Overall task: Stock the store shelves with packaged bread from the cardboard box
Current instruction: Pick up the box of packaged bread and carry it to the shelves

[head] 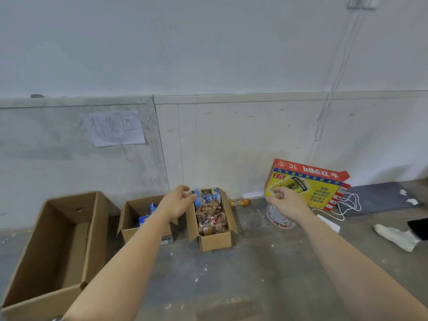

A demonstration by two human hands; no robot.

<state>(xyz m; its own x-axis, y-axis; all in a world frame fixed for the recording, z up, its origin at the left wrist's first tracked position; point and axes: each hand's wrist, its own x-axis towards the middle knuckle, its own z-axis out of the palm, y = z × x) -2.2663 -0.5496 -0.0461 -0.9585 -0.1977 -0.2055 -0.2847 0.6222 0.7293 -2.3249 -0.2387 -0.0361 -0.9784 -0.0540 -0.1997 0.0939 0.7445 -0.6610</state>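
Note:
A narrow open cardboard box (215,240) stands on the concrete floor against the wall, filled with packaged bread (211,220) in clear and blue wrappers. My left hand (177,203) reaches out just left of the box's far end, fingers loosely curved and holding nothing. My right hand (286,201) is stretched out to the right of the box, in front of a red and yellow carton, fingers loosely curled and empty. No store shelves are in view.
A large empty cardboard box (58,249) lies at the left. A smaller box (136,222) with blue packets sits beside the bread box. A Red Bull carton (308,181), white bucket (279,217), small bottle (239,202), cables and a white shoe (397,237) lie at the right.

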